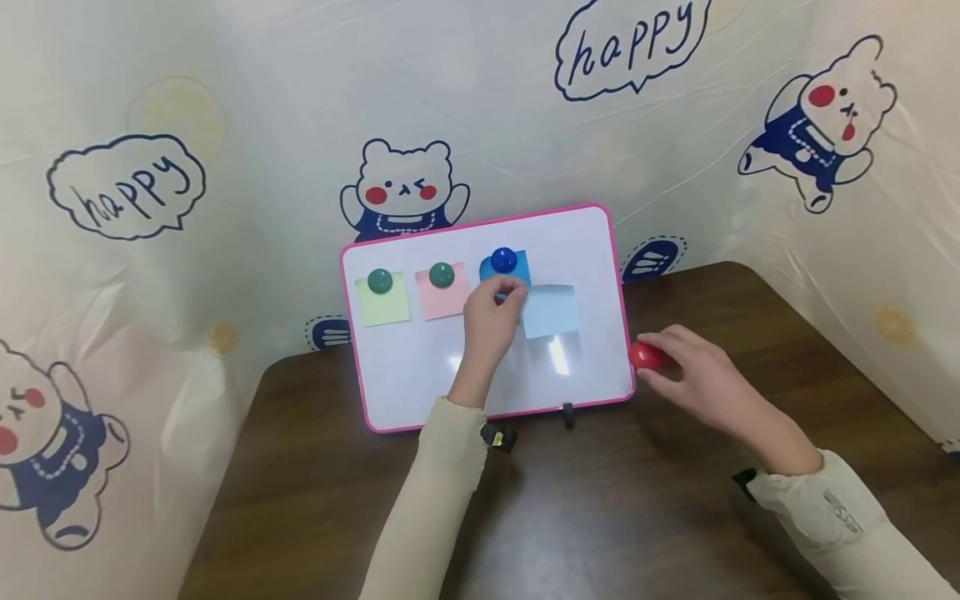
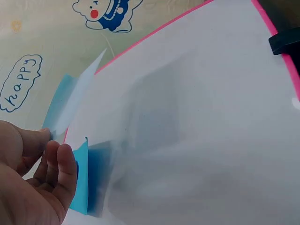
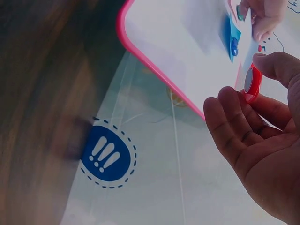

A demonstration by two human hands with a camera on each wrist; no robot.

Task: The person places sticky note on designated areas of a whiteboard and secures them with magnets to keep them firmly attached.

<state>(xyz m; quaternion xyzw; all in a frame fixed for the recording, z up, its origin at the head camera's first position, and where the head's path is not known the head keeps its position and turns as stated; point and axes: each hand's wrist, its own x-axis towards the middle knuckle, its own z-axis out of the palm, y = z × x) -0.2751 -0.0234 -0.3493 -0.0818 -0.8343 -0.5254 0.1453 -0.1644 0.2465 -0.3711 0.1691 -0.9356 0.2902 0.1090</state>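
In the head view, my left hand (image 1: 489, 325) pinches a pale blue sticky note (image 1: 552, 312) by its edge, in front of a whiteboard (image 1: 427, 375) with a pink frame. The left wrist view shows that note (image 2: 80, 96) held off the board's surface. My right hand (image 1: 708, 379) grips a red round magnet (image 1: 645, 355) between thumb and fingers, beside the board's right edge. Its flat grey face shows in the right wrist view. Behind my left hand, a blue magnet (image 1: 504, 260) sits on a deeper blue note (image 1: 521, 270), partly hidden by that hand.
Further left on the board, one green magnet (image 1: 380, 281) sits on a light green note (image 1: 384, 310), another (image 1: 442, 275) on a pink note (image 1: 442, 302). A black clip (image 1: 568, 415) is at the lower edge. Patterned cloth (image 1: 262, 167) hangs behind the brown table (image 1: 600, 517).
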